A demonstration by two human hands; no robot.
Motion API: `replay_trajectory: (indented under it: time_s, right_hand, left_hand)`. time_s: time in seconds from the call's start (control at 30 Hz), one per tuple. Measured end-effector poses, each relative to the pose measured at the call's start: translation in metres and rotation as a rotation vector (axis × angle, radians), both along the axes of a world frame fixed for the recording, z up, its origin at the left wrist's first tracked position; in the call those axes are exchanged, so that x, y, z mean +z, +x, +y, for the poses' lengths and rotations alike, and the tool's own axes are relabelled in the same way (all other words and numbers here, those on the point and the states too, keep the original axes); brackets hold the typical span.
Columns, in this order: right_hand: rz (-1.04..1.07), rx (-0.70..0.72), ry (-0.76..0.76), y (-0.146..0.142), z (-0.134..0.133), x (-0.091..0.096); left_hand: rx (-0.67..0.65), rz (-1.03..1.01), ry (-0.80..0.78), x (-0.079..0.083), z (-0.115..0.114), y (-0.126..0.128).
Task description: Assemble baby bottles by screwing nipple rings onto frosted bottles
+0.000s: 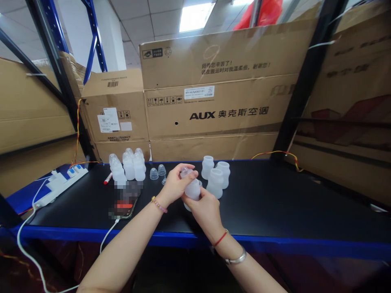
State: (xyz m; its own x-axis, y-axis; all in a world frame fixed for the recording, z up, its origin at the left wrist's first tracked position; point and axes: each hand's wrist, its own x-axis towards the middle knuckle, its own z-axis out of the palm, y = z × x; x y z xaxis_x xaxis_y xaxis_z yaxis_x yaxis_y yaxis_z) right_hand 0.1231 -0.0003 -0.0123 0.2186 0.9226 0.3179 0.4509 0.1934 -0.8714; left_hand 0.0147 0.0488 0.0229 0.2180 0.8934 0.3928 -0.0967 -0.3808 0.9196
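Bottle (192,189), neck tilted up-left, held by left hand (174,184), right hand (203,212)

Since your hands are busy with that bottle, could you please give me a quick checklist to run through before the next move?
Bottle gripped by right hand and left hand: ok.
Clear cap seated on bottle: cannot tell, fingers hide it.
Two clear caps within reach: ok.
Three bottles upright to the right: ok.
Phone cable apart from left forearm: ok.
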Motion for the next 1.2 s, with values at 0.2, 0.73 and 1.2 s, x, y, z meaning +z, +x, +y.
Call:
replay_trajectory:
  time_s: [0.2, 0.73, 1.2]
  right_hand:
    - [-0.024, -0.174, -0.016, 0.037, -0.016, -0.013]
    - [-0.426, -0.468, -0.083, 0.129, 0.015, -0.014]
    - [-0.297, -0.619, -0.027, 0.127, -0.004, -0.019]
  left_hand:
    - [0.033, -0.137, -0.098, -0.001, 0.003, 0.002]
    - [0.051, -0.112, -0.108, -0.002, 0.006, 0.0]
    - [0.066, -0.164, -0.172, 0.0, 0.008, -0.002]
